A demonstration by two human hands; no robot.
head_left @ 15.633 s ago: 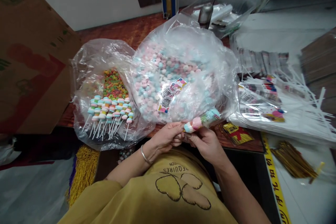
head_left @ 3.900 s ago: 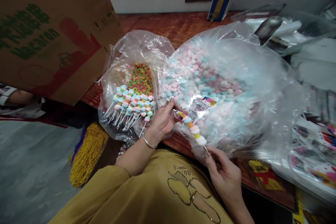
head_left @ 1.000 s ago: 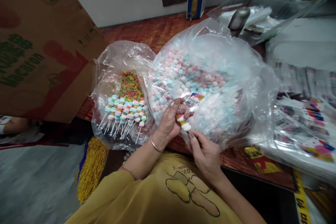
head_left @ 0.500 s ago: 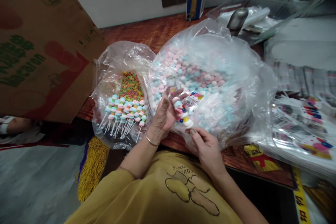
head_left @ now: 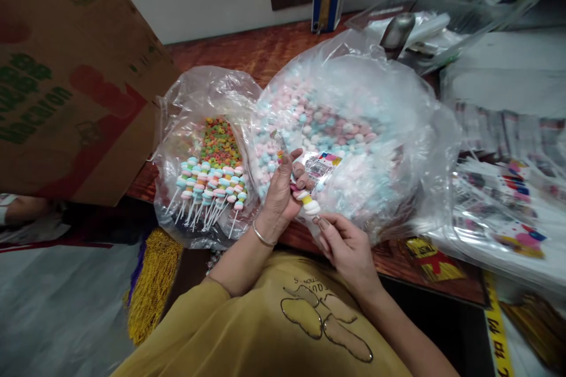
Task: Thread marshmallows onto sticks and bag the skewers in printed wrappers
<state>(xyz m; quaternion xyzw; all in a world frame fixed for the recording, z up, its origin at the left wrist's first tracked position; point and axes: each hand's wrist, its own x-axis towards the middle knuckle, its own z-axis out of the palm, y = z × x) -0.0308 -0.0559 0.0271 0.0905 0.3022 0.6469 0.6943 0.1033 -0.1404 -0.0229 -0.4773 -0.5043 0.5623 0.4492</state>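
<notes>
A marshmallow lollipop (head_left: pixel 311 206) in a clear printed wrapper is between my hands. My left hand (head_left: pixel 279 197) has its fingers curled around the upper part, and a wrapper end (head_left: pixel 277 140) sticks out above the thumb. White and yellow marshmallow shows below those fingers. My right hand (head_left: pixel 347 244) pinches the lower end, where the stick is hidden. Just behind my hands lies a flat printed wrapper (head_left: pixel 322 165) on a big clear bag (head_left: pixel 411 106) of pink, blue and white marshmallows. Several unwrapped marshmallow lollipops (head_left: pixel 214 185) lie on a smaller bag (head_left: pixel 207 85) at the left.
Colourful ring-shaped candies (head_left: pixel 220 141) lie behind the lollipops. A cardboard box (head_left: pixel 106 147) stands at the left. Printed wrappers (head_left: pixel 513 206) are piled at the right. A blue device (head_left: pixel 329 0) stands by the wall on the wooden table (head_left: pixel 239 47). Part of another person's arm (head_left: pixel 26 210) shows far left.
My left fingers have closed over the upper part of the lollipop, covering its printed section. The lollipop has shifted slightly left. My right hand still pinches the lower end.
</notes>
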